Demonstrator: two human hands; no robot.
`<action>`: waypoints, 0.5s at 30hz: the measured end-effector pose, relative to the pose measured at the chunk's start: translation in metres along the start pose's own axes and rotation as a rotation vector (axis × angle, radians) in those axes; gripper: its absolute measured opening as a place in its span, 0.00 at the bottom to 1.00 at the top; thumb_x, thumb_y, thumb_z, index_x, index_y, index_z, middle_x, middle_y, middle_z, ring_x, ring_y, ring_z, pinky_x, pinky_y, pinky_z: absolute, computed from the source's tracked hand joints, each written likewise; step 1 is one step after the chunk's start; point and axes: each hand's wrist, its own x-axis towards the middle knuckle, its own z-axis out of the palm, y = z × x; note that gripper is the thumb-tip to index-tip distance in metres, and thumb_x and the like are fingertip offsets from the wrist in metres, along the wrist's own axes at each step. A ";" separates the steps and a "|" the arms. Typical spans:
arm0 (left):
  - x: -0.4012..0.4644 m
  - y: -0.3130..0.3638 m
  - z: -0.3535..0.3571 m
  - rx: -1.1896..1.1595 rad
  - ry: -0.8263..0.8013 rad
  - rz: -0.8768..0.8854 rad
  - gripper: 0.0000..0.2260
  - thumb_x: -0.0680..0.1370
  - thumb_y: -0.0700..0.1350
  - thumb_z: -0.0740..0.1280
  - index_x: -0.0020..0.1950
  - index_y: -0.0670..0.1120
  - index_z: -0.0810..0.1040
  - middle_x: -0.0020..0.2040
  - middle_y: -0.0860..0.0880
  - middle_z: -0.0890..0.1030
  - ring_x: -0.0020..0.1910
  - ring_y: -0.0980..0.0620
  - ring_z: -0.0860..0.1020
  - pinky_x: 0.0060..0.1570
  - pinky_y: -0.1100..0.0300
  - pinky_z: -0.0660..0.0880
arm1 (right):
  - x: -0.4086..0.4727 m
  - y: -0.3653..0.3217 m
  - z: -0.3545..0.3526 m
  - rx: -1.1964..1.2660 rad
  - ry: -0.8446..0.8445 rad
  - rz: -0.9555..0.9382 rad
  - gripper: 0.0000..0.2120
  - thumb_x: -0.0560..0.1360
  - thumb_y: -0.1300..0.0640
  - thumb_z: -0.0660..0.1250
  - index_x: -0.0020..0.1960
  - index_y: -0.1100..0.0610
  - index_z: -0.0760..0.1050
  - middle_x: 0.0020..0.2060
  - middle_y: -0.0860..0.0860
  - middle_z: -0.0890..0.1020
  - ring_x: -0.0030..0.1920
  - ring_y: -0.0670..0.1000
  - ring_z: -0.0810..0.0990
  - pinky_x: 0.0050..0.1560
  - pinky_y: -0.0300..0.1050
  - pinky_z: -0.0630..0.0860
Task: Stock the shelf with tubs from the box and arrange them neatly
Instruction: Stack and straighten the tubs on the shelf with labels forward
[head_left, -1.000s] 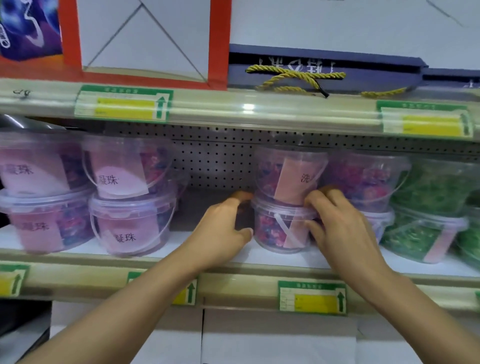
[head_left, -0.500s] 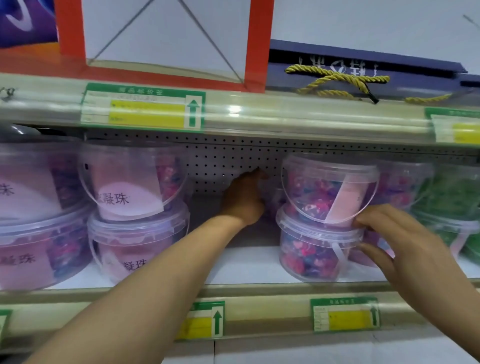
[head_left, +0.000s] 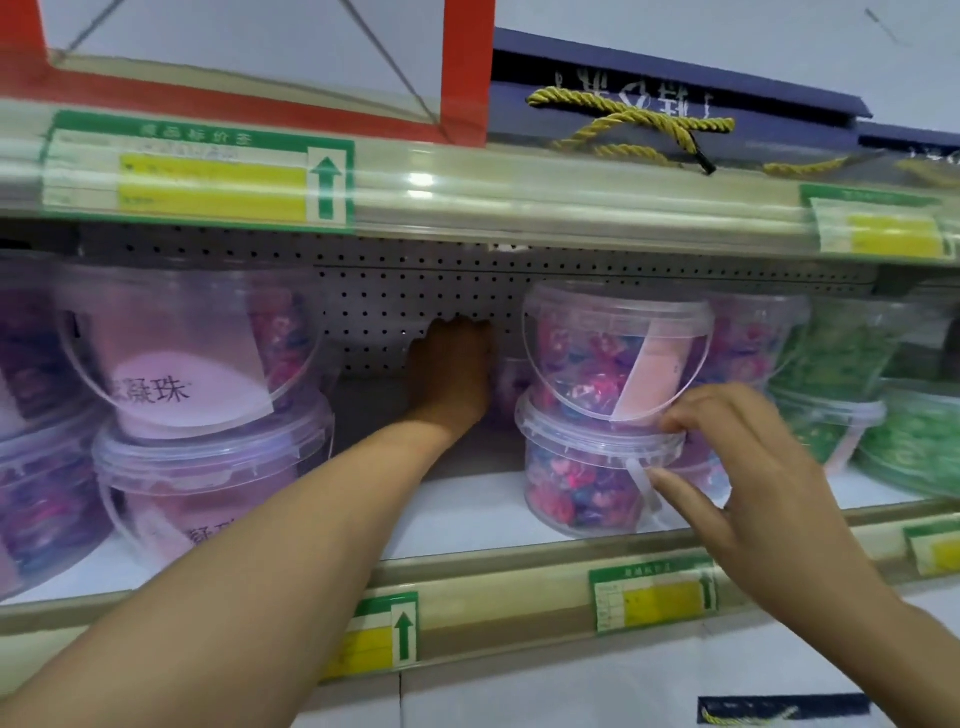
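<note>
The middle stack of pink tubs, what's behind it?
Behind the stack, another pink tub shows partly, with the left hand reaching toward it and the perforated back panel beyond. The rest is hidden.

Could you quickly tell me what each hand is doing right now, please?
Left hand: reaching deep into the shelf gap; its fingers are hidden, so cannot tell.
Right hand: open, fingertips touching the lower pink tub.
</note>
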 end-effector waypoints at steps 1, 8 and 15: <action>-0.004 0.002 -0.004 0.036 0.003 -0.016 0.13 0.75 0.36 0.61 0.57 0.45 0.78 0.56 0.43 0.78 0.57 0.41 0.75 0.52 0.51 0.74 | -0.001 0.000 0.001 0.002 0.005 0.005 0.14 0.71 0.49 0.61 0.49 0.59 0.74 0.46 0.52 0.75 0.47 0.53 0.73 0.47 0.44 0.69; -0.041 0.006 -0.045 0.261 -0.053 -0.107 0.16 0.75 0.35 0.61 0.62 0.44 0.73 0.61 0.42 0.73 0.64 0.41 0.68 0.55 0.51 0.69 | -0.003 -0.001 0.004 0.067 0.037 0.040 0.16 0.71 0.49 0.60 0.50 0.60 0.74 0.47 0.52 0.74 0.47 0.50 0.72 0.47 0.36 0.67; -0.051 0.013 -0.057 0.030 -0.099 0.044 0.16 0.73 0.41 0.68 0.60 0.52 0.76 0.61 0.47 0.74 0.61 0.45 0.71 0.56 0.53 0.73 | -0.003 -0.002 0.005 0.080 0.045 0.061 0.12 0.68 0.56 0.68 0.49 0.60 0.74 0.45 0.52 0.74 0.45 0.53 0.73 0.45 0.38 0.65</action>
